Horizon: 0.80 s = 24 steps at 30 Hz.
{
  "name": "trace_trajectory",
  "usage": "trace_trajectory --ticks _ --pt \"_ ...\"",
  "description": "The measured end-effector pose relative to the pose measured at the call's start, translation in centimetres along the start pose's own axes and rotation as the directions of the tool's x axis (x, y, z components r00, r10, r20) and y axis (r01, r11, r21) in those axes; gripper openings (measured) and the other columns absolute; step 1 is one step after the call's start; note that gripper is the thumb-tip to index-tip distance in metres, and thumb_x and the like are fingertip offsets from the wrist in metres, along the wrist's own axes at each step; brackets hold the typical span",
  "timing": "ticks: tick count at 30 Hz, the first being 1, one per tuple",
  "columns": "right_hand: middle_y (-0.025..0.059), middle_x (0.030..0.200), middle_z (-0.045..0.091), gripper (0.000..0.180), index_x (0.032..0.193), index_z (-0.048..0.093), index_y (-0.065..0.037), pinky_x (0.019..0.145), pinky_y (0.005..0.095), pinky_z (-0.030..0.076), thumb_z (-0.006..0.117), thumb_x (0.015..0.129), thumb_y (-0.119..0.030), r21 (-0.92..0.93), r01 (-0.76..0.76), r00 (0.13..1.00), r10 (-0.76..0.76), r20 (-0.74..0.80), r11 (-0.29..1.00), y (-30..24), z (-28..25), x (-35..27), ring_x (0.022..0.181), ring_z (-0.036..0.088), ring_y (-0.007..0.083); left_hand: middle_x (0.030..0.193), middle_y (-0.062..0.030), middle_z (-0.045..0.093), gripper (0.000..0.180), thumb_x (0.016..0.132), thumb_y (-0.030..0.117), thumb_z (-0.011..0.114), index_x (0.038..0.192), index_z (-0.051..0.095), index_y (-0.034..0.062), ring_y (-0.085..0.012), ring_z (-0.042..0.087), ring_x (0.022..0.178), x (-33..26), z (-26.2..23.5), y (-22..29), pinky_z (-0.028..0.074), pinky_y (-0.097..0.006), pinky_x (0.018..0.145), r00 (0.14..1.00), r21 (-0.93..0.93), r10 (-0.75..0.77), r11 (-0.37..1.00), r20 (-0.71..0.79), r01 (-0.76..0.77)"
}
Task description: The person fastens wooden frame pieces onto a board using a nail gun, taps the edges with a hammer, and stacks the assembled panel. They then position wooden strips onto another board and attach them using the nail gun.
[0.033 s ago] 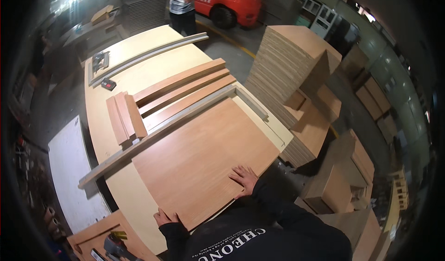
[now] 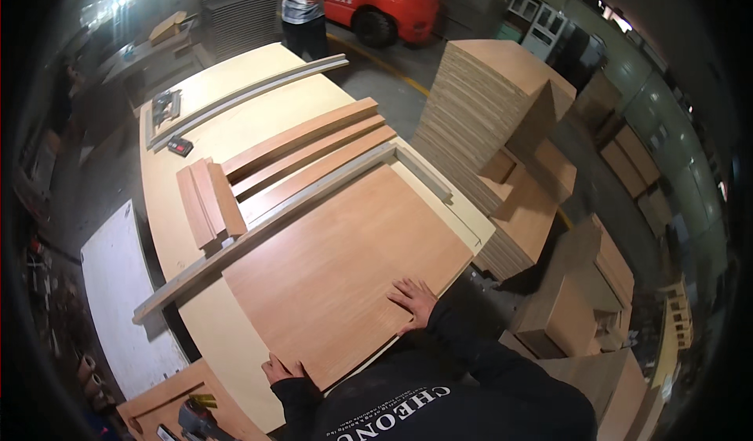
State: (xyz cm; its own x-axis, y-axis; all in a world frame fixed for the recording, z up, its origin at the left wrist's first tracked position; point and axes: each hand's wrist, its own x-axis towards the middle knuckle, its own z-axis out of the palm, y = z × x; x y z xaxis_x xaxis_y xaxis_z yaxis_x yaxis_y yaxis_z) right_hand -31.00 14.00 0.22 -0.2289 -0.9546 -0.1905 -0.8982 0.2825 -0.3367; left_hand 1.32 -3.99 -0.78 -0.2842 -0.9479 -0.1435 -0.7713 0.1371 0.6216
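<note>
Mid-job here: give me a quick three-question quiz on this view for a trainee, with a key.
1. Which hand is at the left edge of the panel?
2. True or false: the right hand is clenched in a fist.
3. What lies along the panel's far edge?
a) a rope
b) a bar
c) a ladder

Key:
1. The left hand.
2. False; it is spread open.
3. b

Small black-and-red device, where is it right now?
At upper left in the head view, the device lies on the pale board, between the far grey strip and the short brown pieces.
</note>
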Motion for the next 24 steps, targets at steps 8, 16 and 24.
trace_trajectory --ticks 8,16,24 --pt "0.0144 0.142 0.022 0.097 0.132 0.037 -0.018 0.102 0.0597 0.012 0.073 0.052 -0.059 0.062 -0.013 1.000 0.013 -0.006 0.998 2.1 -1.5 0.0 0.132 0.014 0.0372 0.106 -0.0204 0.041 0.071 0.060 0.010 0.072 0.121 0.040 -0.0070 -0.0356 0.047 0.099 0.0 2.4 0.6 0.041 -0.039 0.087 1.000 0.027 0.005 1.000 -0.027 -0.004" --pt "0.0123 0.143 0.021 0.095 0.131 0.038 -0.017 0.101 0.0610 0.013 0.073 0.053 -0.057 0.076 -0.019 0.998 0.015 0.055 0.997 4.4 -2.8 0.1 0.133 0.014 0.0346 0.105 -0.0205 0.042 0.071 0.058 0.012 0.073 0.120 0.042 -0.0056 -0.0355 0.048 0.098 -0.3 3.0 4.7 0.042 -0.039 0.086 0.991 0.064 -0.134 0.989 0.029 0.132" --pt "0.0155 0.126 0.043 0.072 0.118 0.049 -0.008 0.096 0.0496 0.031 0.071 0.062 -0.048 0.358 0.191 0.975 -0.134 -0.177 0.914 7.5 -7.2 6.6 0.119 0.039 0.0331 0.088 -0.0183 0.049 0.059 0.056 0.026 0.074 0.106 0.052 0.0038 -0.0351 0.054 0.078 6.0 0.1 7.5 0.046 -0.045 0.064 0.997 0.558 0.070 0.827 0.029 -0.074"
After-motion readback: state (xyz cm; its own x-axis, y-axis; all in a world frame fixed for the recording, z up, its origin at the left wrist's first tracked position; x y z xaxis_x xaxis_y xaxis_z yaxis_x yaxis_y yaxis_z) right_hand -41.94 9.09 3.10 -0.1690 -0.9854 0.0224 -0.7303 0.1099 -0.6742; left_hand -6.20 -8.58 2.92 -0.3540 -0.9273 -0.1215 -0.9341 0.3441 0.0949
